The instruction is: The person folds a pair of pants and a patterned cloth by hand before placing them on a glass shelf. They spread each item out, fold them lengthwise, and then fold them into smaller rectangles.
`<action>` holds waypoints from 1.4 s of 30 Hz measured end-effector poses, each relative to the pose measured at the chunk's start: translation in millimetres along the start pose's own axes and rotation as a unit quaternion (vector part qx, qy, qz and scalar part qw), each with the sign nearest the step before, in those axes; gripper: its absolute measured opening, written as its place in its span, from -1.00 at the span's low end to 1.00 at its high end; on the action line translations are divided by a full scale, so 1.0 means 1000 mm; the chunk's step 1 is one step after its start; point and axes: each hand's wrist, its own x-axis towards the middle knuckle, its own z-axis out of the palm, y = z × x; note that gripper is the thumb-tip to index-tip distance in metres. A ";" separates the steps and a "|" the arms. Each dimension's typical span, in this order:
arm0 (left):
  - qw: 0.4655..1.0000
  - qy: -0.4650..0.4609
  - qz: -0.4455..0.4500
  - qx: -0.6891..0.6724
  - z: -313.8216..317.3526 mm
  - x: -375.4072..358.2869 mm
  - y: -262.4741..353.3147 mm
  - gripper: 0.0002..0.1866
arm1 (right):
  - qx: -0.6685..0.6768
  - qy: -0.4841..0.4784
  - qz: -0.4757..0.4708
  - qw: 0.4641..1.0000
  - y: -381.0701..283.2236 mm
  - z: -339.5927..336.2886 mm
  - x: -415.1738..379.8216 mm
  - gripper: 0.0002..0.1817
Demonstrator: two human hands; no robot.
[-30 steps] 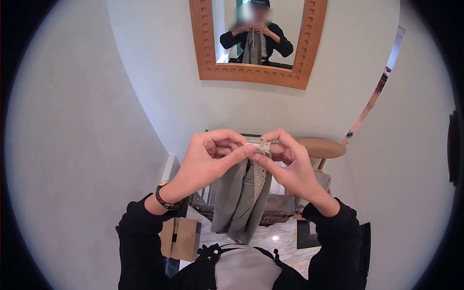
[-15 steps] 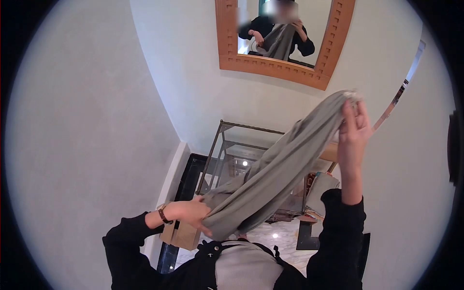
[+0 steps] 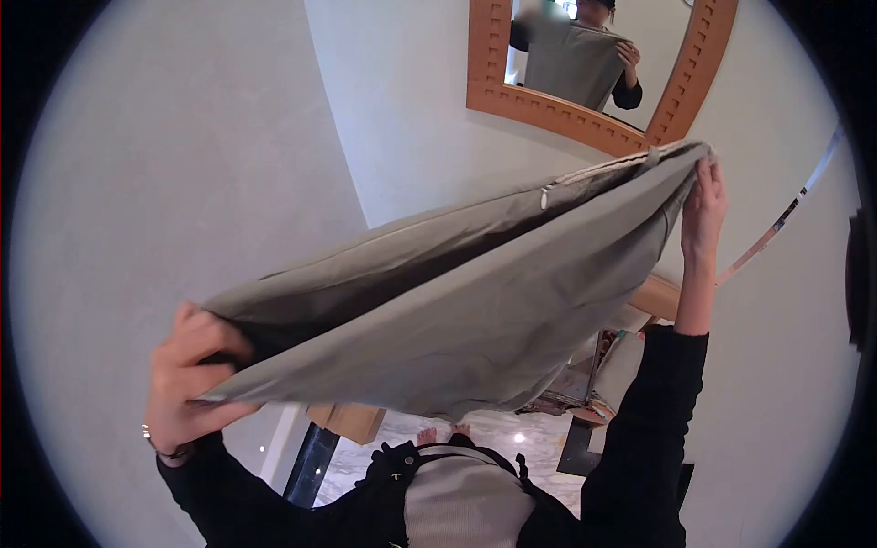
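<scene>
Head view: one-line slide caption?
Right hand holds up a gray zippered cloth, left hand spreads its other end, before a brown-framed mirror.

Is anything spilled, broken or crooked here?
Nothing looks spilled or broken. The mirror frame looks crooked, but maybe the camera is just tilted. The gray cloth slants too, from left hand up to right hand.

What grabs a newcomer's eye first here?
The big grey cloth, spread across mid-view between the left hand, low, and the right hand, raised higher. Its long opening gapes, with a pale zip pull near the upper edge. Above, the wood-framed mirror reflects the person and cloth.
</scene>
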 end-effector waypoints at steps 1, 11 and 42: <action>1.000 0.003 -0.002 0.017 -0.013 -0.005 0.000 -0.64 | -0.018 -0.013 0.019 1.000 0.000 0.012 0.001 -0.61; 0.979 0.113 -0.165 -0.041 -0.203 -0.190 -0.067 -0.40 | 0.000 -0.148 -0.055 0.987 0.027 0.153 0.030 -0.49; 0.724 0.111 -0.151 0.664 -0.238 -0.157 0.001 -0.59 | -0.135 -0.320 -0.022 0.937 0.025 0.357 0.070 -0.28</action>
